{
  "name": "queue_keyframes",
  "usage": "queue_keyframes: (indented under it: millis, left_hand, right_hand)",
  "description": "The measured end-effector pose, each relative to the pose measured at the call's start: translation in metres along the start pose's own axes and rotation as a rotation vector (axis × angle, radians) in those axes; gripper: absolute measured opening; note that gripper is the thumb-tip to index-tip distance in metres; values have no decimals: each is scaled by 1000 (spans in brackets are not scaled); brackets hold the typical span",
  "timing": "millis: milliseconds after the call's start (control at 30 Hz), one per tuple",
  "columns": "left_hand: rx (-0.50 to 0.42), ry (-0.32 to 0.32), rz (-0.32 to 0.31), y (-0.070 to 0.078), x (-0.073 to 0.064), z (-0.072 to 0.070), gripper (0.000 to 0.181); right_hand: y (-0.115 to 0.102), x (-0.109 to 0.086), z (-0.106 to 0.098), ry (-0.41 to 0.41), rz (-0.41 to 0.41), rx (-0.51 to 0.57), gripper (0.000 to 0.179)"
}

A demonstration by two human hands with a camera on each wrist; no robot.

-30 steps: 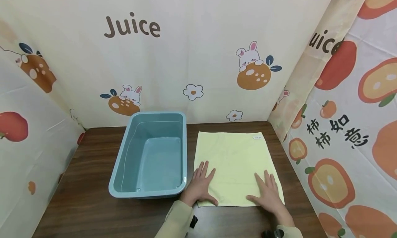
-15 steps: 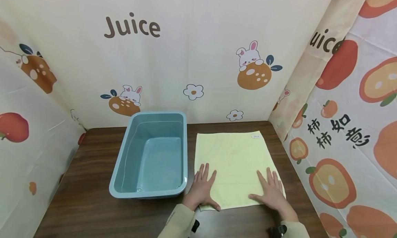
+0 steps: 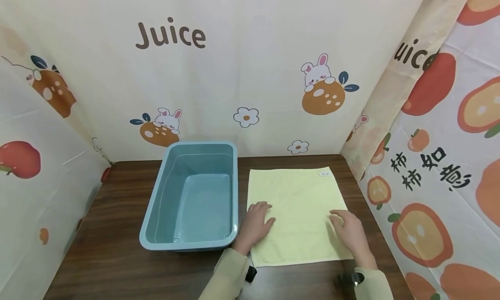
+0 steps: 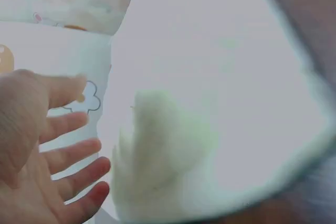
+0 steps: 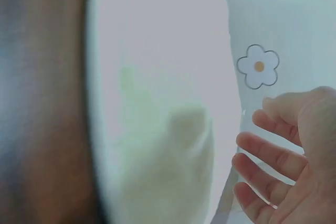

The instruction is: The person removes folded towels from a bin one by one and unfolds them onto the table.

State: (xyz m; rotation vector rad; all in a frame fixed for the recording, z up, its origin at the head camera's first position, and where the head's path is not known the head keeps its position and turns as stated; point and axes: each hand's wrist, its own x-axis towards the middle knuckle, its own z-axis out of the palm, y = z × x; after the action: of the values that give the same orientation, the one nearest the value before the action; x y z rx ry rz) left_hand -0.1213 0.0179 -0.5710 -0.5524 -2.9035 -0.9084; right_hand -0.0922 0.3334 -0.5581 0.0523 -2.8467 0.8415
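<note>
A pale yellow cloth (image 3: 293, 213) lies spread flat on the table, with a small white label near its far right corner. Over the cloth's left edge is my left hand (image 3: 254, 226), its fingers relaxed and slightly bent. My right hand (image 3: 349, 231) hovers by the right edge and casts a shadow on the fabric. In the left wrist view the left hand (image 4: 47, 145) has its fingers spread with nothing held. The right wrist view likewise shows the right hand (image 5: 283, 156) holding nothing, fingers loosely bent. There the cloth (image 5: 157, 51) looks washed out.
A light blue plastic basin (image 3: 187, 246) stands on the dark wooden table (image 3: 101, 230), just left of the cloth. Behind the table hangs a printed curtain (image 3: 242, 65). Another fruit-patterned sheet (image 3: 429, 196) closes off the right side.
Both hands have lifted from lying flat with spread fingers on the cloth; their fingers are now more bent and closer together. The cloth had slid slightly toward the near edge before that.
</note>
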Motion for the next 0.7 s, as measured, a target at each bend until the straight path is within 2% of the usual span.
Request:
queue_keyframes:
  millis: [100,167,267,467,600,700]
  left_hand:
    - [11,74,-3,1,15,0,37]
    - [37,81,-15,1,24,2,40]
    - [75,58,-41,2,37,6,46]
    - [138,-63,-65,3,54,16,56]
    - [179,-134,-85,3,58,24,62]
    - [208,-198,-128,1,59,32,67]
  right_hand:
    - [-3,15,1,21,-19,-7,25]
    - [-3,26,5,26,-36,-11,29]
    - [-3,40,11,21,-50,0,39]
    - [-1,65,24,-82,-13,-1,64]
    - [2,79,37,-136,-26,-54,82]
    - [0,85,46,-195,-17,-106,96]
